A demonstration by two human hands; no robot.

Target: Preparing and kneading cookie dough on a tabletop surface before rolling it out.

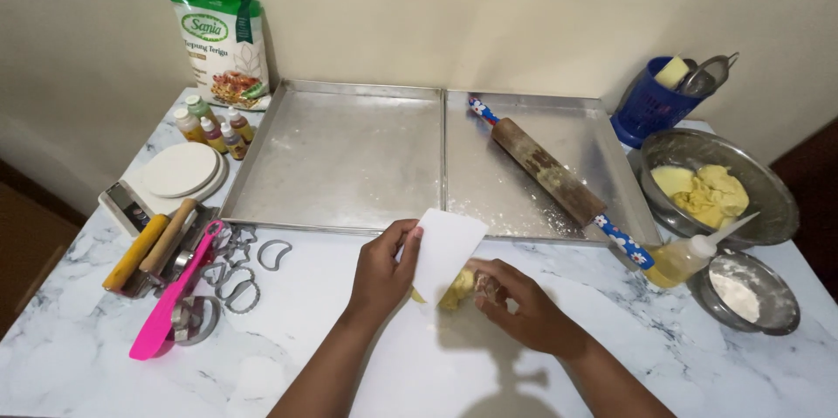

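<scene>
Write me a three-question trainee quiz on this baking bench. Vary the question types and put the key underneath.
1. True or false: the rolling pin lies inside the right-hand baking tray.
2. Multiple choice: what does the left hand hold?
A. a pink spatula
B. a white scraper card
C. a squeeze bottle
3. Fill in the word: the right hand presses on a lump of yellow ____ on the marble table.

Key
1. True. It lies slanted across that tray, its flowered handle end passing over the front rim.
2. B. The white scraper card stands on edge against the dough.
3. Dough.
</scene>
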